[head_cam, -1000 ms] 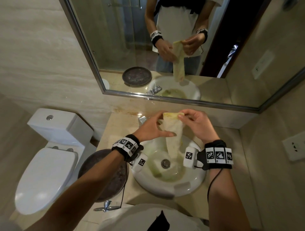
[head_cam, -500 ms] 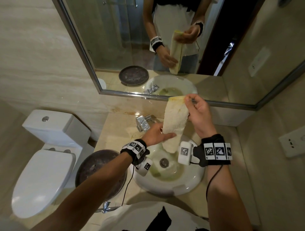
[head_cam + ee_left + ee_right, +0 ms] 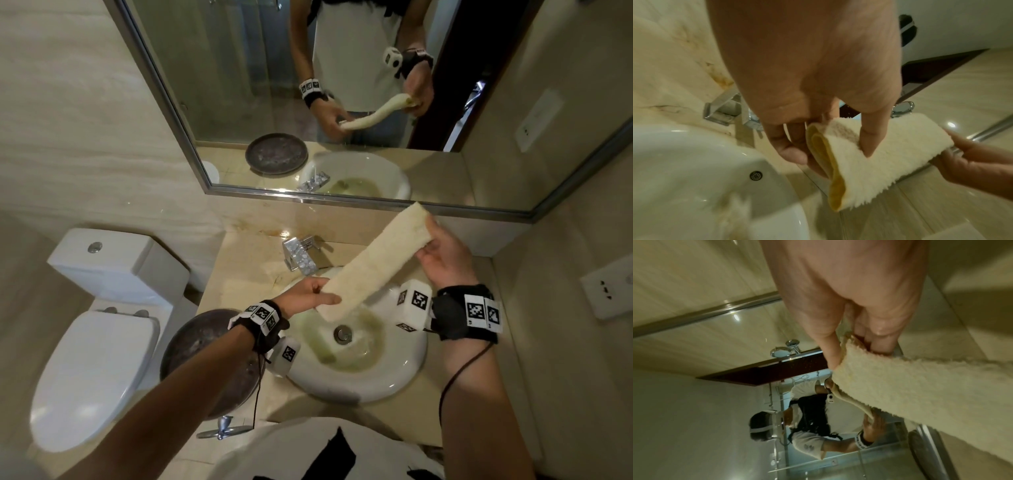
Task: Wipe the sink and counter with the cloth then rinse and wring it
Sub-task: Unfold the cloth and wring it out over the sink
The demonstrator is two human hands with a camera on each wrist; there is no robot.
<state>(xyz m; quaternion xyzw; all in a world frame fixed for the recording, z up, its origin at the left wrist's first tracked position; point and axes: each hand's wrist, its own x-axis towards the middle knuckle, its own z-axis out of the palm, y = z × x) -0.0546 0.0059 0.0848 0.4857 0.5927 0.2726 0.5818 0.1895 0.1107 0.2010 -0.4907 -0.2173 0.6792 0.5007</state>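
Note:
A cream cloth folded into a long strip is stretched slantwise above the white sink. My left hand pinches its lower end over the basin's left side; in the left wrist view the thumb and fingers of the left hand clamp the folded, yellow-lined end of the cloth. My right hand grips the upper end near the mirror, and the right wrist view shows the right hand curled round the cloth. The beige counter surrounds the sink.
A chrome tap stands behind the basin. Murky water lies around the drain. A dark round bowl sits on the counter's left side, a white toilet beyond it. The mirror hangs above, and a wall socket is on the right.
The cloth hung straight down into the basin. My right hand lifted its top end up and to the right, my left slid down to the bottom end, and the strip is now pulled taut.

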